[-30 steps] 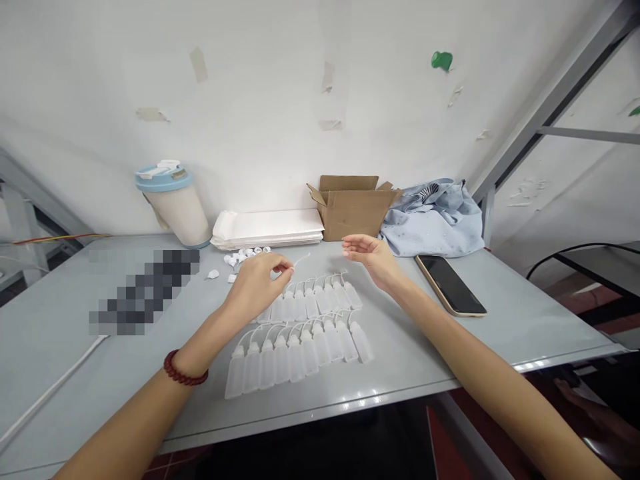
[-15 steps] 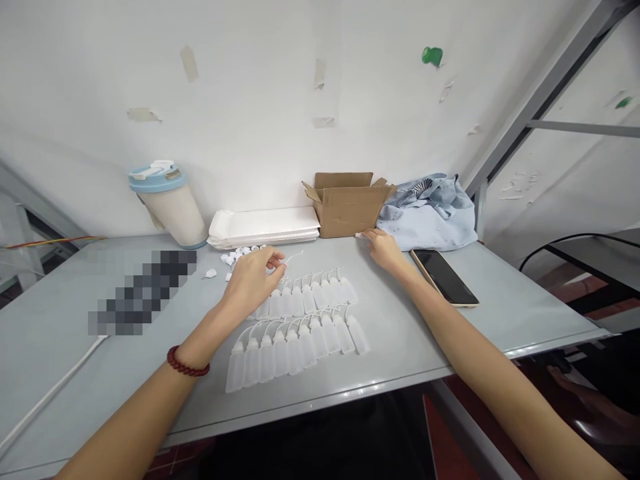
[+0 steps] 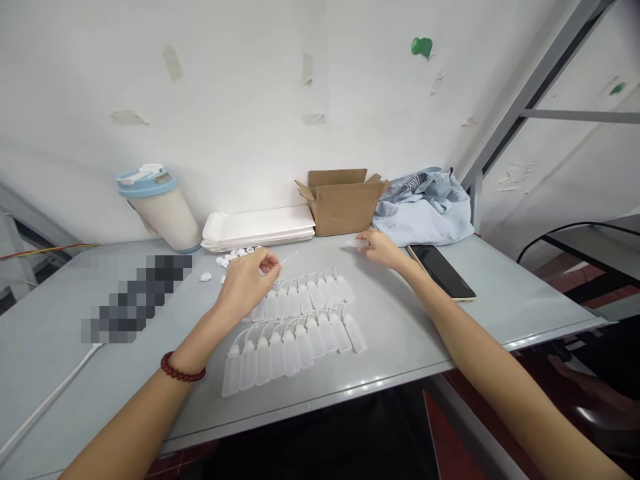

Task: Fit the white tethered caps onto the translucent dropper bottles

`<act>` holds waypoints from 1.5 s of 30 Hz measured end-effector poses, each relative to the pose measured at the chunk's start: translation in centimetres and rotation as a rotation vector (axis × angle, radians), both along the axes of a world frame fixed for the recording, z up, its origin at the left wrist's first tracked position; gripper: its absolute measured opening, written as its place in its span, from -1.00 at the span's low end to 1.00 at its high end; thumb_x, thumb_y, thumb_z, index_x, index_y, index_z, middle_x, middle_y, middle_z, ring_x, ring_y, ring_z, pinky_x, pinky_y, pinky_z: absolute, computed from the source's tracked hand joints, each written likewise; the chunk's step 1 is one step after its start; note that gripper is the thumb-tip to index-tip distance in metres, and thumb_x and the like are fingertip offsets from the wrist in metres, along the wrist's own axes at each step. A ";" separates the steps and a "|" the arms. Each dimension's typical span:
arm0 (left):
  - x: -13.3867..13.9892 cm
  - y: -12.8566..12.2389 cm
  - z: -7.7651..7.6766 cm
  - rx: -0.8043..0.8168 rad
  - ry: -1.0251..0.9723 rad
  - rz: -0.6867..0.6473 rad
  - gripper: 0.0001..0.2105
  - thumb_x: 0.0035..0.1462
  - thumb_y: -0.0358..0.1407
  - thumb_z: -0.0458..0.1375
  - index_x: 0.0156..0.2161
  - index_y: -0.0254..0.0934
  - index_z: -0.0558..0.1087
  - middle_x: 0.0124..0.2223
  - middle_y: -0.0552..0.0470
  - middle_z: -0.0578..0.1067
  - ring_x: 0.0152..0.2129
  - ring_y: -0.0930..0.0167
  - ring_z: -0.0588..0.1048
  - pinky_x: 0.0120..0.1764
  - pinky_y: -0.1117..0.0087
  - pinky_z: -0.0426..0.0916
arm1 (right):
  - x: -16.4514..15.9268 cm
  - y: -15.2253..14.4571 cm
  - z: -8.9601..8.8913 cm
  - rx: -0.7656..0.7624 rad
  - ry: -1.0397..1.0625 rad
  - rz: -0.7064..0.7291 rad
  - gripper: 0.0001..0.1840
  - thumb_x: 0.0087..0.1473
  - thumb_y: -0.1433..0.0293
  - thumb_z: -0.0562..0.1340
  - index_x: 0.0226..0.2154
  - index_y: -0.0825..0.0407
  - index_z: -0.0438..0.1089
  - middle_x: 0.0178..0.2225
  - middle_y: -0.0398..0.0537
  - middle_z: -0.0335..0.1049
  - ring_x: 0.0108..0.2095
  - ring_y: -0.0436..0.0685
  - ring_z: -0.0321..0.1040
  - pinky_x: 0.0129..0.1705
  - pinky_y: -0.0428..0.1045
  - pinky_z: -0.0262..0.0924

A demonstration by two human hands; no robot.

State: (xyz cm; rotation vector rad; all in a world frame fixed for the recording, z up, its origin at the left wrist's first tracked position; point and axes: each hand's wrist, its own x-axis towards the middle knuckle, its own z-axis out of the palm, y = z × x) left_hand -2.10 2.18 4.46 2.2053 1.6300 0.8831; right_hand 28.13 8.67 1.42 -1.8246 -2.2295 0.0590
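One bottle [image 3: 356,244], apparently, juts leftward from the right grip's pinch; left grip [image 3: 247,277] pinches tubing [image 3: 290,257].

The wall [image 3: 240,87] behind the surface [image 3: 405,320] is white and plain, and some pieces of old tape [image 3: 173,63] are stuck on it. A small green patch [image 3: 421,47] is high on the right side. The surface is grey and smooth, and its front edge shows bright spots of light [image 3: 363,385]. At the right stands a grey metal frame [image 3: 543,83] with a slanted beam and a thin crossbar; another frame [image 3: 30,210] is at the left. Farther right there is dark furniture [image 3: 595,252]. Below, the floor [image 3: 436,443] is red.
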 end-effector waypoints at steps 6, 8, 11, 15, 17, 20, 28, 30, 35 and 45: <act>0.1 0.0 -0.2 0.006 0.005 -0.004 -0.88 -0.01 -0.25 0.05 -0.42 -0.23 0.40 -0.42 0.07 0.51 -0.42 0.36 0.47 -0.27 0.34 0.30 | -1.3 -1.3 0.9 -0.042 0.116 0.028 -0.83 0.08 0.43 0.14 -0.27 0.15 0.38 -0.30 0.11 0.46 -0.30 0.19 0.36 -0.30 -0.04 0.09; 0.1 0.0 -0.3 0.005 0.010 -0.012 -0.88 0.00 -0.26 0.05 -0.42 -0.23 0.39 -0.41 0.07 0.51 -0.42 0.36 0.47 -0.28 0.34 0.30 | -1.7 -1.5 0.7 -0.057 0.221 0.039 -0.87 0.08 0.43 0.11 -0.31 0.12 0.34 -0.32 0.09 0.45 -0.32 0.17 0.34 -0.31 -0.04 0.08; 0.1 0.0 -0.3 0.002 0.009 -0.014 -0.89 0.00 -0.26 0.06 -0.42 -0.24 0.39 -0.42 0.07 0.51 -0.43 0.37 0.46 -0.28 0.35 0.30 | -2.5 -2.2 0.6 -0.119 0.436 0.147 -0.86 0.11 0.36 0.09 -0.39 0.09 0.28 -0.34 0.02 0.43 -0.34 0.13 0.31 -0.31 -0.04 0.08; 0.2 0.0 -0.2 0.002 0.006 -0.012 -0.89 0.00 -0.26 0.06 -0.42 -0.24 0.39 -0.42 0.06 0.51 -0.43 0.37 0.46 -0.29 0.35 0.30 | -3.5 -3.5 1.4 -0.171 0.568 0.351 -0.75 0.13 0.25 0.10 -0.41 0.07 0.34 -0.37 -0.07 0.42 -0.38 0.06 0.25 -0.34 -0.06 0.04; 0.2 0.0 -0.2 0.003 0.006 -0.018 -0.89 0.00 -0.27 0.06 -0.43 -0.24 0.39 -0.42 0.07 0.51 -0.44 0.37 0.46 -0.30 0.35 0.30 | -3.7 -4.0 1.8 -0.169 0.517 0.397 -0.71 0.13 0.22 0.10 -0.39 0.08 0.38 -0.41 -0.10 0.40 -0.43 0.03 0.21 -0.37 -0.07 0.00; 0.3 -0.1 -0.1 -0.001 0.003 -0.025 -0.90 0.00 -0.29 0.06 -0.44 -0.24 0.39 -0.43 0.07 0.51 -0.44 0.38 0.46 -0.31 0.36 0.29 | -3.7 -4.1 2.0 -0.163 0.437 0.435 -0.66 0.14 0.17 0.09 -0.38 0.09 0.41 -0.44 -0.11 0.38 -0.47 0.01 0.15 -0.39 -0.06 -0.05; 0.2 -0.3 -0.1 -0.006 -0.010 -0.024 -0.91 0.01 -0.30 0.07 -0.43 -0.24 0.40 -0.43 0.07 0.51 -0.43 0.38 0.46 -0.32 0.37 0.28 | -3.3 -4.1 1.9 -0.170 0.431 0.512 -0.62 0.14 0.13 0.09 -0.34 0.08 0.44 -0.38 -0.06 0.41 -0.40 0.06 0.22 -0.39 -0.06 -0.02; 0.3 -0.3 -0.2 -0.002 -0.006 -0.025 -0.92 0.01 -0.32 0.07 -0.43 -0.24 0.40 -0.43 0.07 0.51 -0.43 0.38 0.46 -0.32 0.37 0.28 | -3.3 -4.2 2.0 -0.174 0.414 0.518 -0.63 0.14 0.15 0.09 -0.34 0.08 0.44 -0.38 -0.06 0.42 -0.39 0.06 0.23 -0.39 -0.06 -0.02; 0.4 -0.2 -0.3 0.000 0.004 -0.019 -0.92 0.02 -0.32 0.08 -0.43 -0.24 0.40 -0.43 0.08 0.51 -0.44 0.39 0.46 -0.31 0.37 0.29 | -3.4 -4.1 2.0 -0.202 0.338 0.511 -0.69 0.14 0.20 0.11 -0.37 0.08 0.43 -0.42 -0.09 0.40 -0.41 0.05 0.24 -0.39 -0.06 -0.03; 0.5 -0.2 -0.4 -0.008 -0.012 -0.032 -0.92 0.02 -0.32 0.08 -0.44 -0.24 0.40 -0.43 0.07 0.51 -0.43 0.37 0.47 -0.31 0.35 0.30 | -4.2 -5.1 2.0 -0.183 0.225 0.545 -0.66 0.17 0.17 0.08 -0.44 0.04 0.37 -0.49 -0.08 0.37 -0.42 0.10 0.23 -0.27 0.00 0.03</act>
